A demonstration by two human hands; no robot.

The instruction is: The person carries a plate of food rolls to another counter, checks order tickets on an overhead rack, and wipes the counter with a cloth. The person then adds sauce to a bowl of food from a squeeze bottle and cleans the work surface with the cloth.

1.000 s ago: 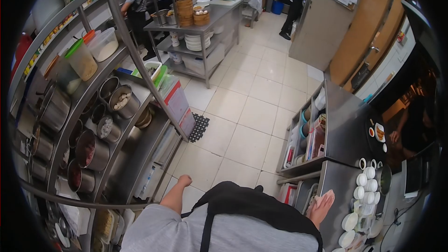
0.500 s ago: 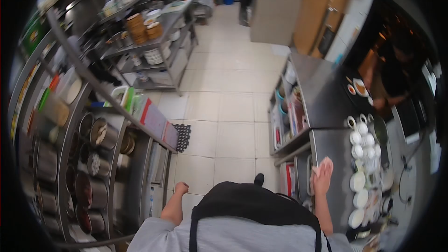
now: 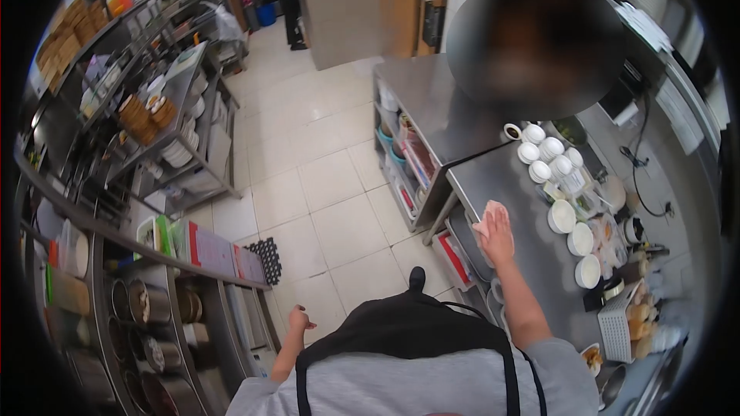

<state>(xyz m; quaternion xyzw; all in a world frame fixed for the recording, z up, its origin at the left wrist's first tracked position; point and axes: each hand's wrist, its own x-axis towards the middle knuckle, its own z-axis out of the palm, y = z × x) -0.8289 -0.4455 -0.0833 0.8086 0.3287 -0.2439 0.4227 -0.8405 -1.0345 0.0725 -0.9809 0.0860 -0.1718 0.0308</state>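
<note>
My right hand (image 3: 499, 240) rests on the steel counter (image 3: 505, 181) near its left edge. Under its fingers shows a pale pinkish cloth (image 3: 489, 216), pressed against the counter top. To the right of this hand stand white bowls (image 3: 580, 239) in a row, with stacks of small white cups (image 3: 539, 172) beyond them. My left hand (image 3: 301, 318) hangs low over the tiled floor, its fingers loosely curled and nothing visible in them. It touches nothing.
Left of me is a steel rack with metal pots (image 3: 148, 300). A shelved table (image 3: 193, 100) holds bamboo steamers. A white basket (image 3: 617, 327) sits at the counter's right. A blurred patch hides part of the far counter. Someone in dark trousers (image 3: 290, 11) stands by the partition.
My view has swung to the right, so the counter sits nearer the middle. My right hand and the cloth stay on the counter. My left hand still hangs at my side.
</note>
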